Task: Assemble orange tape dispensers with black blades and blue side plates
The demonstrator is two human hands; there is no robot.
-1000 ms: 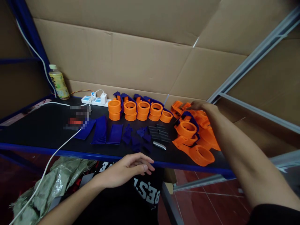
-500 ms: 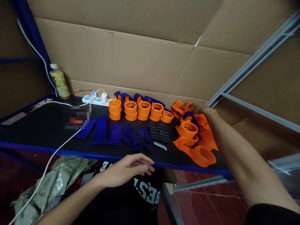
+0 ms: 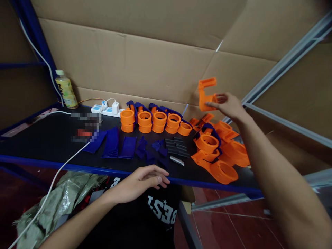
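Observation:
My right hand [image 3: 228, 105] is closed on an orange plastic part [image 3: 203, 97] with a ring at one end and an upright bracket. It holds the part in the air above a heap of similar orange parts [image 3: 224, 171] at the table's right end. Some parts in the heap have dark blue pieces [image 3: 214, 129] fitted. My left hand [image 3: 145, 181] hangs at the front edge of the table, fingers loosely stretched, with nothing in it. Beyond it lie small dark blue pieces [image 3: 141, 148], black strips [image 3: 176, 147] and a silver-grey utility knife [image 3: 177, 160].
Stacked orange rings with blue pieces [image 3: 159, 119] stand in a row along the back. Flat blue plates [image 3: 110, 145] lie left of centre. A power strip [image 3: 106, 110], a drink bottle [image 3: 66, 90] and a white cable [image 3: 66, 162] are at the left. Cardboard [image 3: 155, 69] walls the back.
My right hand has risen from the heap, lifting an orange part out of it. Orange parts at the heap's right side have shifted. My left hand has barely moved.

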